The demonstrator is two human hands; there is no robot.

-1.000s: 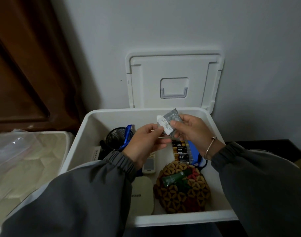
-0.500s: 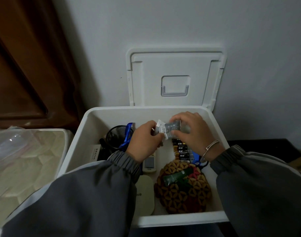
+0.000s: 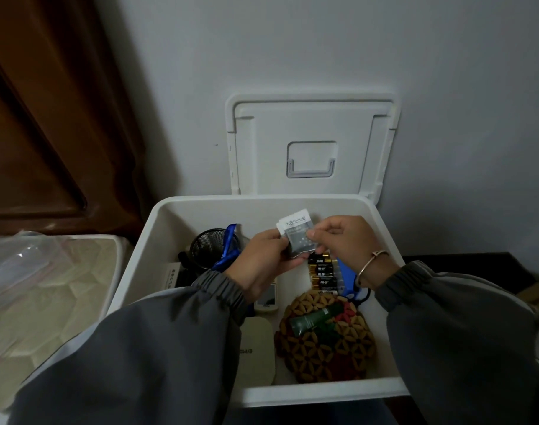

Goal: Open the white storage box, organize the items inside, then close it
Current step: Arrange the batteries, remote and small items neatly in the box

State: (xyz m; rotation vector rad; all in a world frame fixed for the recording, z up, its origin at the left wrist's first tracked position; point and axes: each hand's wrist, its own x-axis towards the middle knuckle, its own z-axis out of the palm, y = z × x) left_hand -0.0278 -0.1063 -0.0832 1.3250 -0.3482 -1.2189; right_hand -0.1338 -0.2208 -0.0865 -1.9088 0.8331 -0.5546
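The white storage box was seen open, with its lid stood upright against the wall behind its far edge. A woven mat with a green tube on it was laid in the near right corner of the box, and a beige pad was set just left of it. A black mesh cup was placed toward the far left corner, a blue strap draped at its rim. A row of batteries was lined up near the middle. Above them, a small packet was pinched on its left by the left hand and on its right by the right hand, both closed on it.
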